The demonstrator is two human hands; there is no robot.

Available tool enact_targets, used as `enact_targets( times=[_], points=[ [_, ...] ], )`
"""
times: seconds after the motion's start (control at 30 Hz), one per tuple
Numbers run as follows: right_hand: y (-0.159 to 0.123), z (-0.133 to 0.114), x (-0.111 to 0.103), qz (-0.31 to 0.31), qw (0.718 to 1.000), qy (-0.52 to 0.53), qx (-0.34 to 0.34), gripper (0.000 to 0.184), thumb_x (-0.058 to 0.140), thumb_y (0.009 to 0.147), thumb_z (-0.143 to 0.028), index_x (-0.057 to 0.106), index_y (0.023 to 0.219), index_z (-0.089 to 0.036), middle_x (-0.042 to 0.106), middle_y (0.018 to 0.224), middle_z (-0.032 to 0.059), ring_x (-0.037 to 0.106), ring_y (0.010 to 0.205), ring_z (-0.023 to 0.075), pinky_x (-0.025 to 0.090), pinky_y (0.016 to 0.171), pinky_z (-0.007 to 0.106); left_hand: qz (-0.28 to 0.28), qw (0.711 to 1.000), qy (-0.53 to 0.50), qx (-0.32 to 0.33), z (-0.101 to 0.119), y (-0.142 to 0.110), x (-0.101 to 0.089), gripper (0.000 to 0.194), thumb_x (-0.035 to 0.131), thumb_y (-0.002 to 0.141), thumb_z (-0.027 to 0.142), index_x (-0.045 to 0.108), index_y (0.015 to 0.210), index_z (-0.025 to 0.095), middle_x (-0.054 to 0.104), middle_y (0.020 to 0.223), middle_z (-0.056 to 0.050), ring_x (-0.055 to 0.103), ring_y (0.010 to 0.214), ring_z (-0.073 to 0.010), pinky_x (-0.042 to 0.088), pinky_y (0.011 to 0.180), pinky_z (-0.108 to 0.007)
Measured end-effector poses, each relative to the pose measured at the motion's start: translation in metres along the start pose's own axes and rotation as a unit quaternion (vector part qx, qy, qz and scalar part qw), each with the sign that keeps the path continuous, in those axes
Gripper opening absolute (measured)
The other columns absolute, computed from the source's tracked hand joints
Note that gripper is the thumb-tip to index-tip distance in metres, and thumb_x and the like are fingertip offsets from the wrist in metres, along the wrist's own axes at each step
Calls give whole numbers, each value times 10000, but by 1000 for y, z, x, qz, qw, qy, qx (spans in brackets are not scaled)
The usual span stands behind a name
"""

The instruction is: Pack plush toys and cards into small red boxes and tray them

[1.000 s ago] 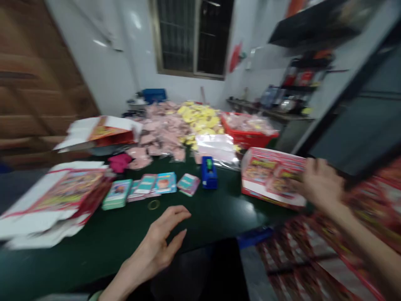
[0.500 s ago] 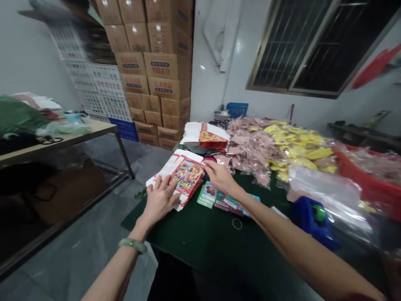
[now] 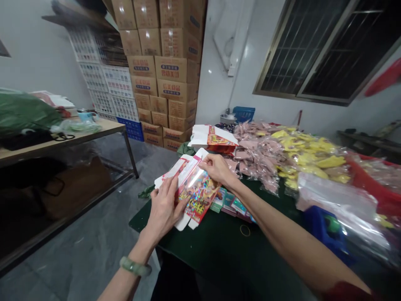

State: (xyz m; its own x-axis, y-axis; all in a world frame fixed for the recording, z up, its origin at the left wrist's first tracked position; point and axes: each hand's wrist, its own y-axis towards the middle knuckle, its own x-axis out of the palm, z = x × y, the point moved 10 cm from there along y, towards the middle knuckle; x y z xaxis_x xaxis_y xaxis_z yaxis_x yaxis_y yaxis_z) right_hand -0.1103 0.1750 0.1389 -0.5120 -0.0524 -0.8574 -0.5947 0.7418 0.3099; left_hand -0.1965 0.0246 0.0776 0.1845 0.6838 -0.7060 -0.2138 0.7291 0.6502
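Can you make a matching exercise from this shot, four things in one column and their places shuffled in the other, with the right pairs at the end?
Things:
1. bracelet
2. printed box
3. rubber band
4. brown cartons

Places:
A. under the left hand and at the fingers of the right hand
B. stacked high beside the pale wall
C. around the left wrist
D. on the dark green table, near the cards

Pairs: 1-C, 2-A, 3-D, 4-B

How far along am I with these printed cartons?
Cards already lie grouped in piles. Your right hand pinches a printed carton, your left hand against it; its end flaps stick out unfolded. Remaining, it seems: closing it. The white-flapped carton behind also looks unclosed.
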Motion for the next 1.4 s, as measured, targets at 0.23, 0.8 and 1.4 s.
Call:
enact_targets(
  times=[0.23, 0.8, 1.4],
  points=[
    [-126, -13, -42, -14, 994, 82, -75, 141, 411, 851, -206, 415, 710, -202, 498, 649, -17, 438, 579, 118, 287, 561, 240, 35, 979, -201, -11, 94, -32, 15, 747, 558, 813, 384, 188, 1401, 111, 554, 1182, -203, 608, 996, -276, 520, 760, -385],
    [-265, 96, -148, 402, 909, 105, -32, 301, 625, 749, -142, 477, 1005, -200, 522, 1100, 96, 524, 1061, 226, 452, 887, 413, -155, 753, -621, -155, 181, -31, 92, 373, 758, 648, 294, 641, 967, 140, 724, 895, -65, 686, 776, -208, 572, 693, -302],
    [-270, 105, -113, 326, 931, 127, -103, 282, 462, 873, -128, 528, 1133, -213, 577, 1061, 82, 558, 1024, 188, 472, 873, 346, 94, 888, -445, 64, 190, -26, 35, 307, 624, 782, 198, 592, 1088, 212, 638, 1016, -38, 591, 1006, -189, 465, 908, -331]
  ],
)
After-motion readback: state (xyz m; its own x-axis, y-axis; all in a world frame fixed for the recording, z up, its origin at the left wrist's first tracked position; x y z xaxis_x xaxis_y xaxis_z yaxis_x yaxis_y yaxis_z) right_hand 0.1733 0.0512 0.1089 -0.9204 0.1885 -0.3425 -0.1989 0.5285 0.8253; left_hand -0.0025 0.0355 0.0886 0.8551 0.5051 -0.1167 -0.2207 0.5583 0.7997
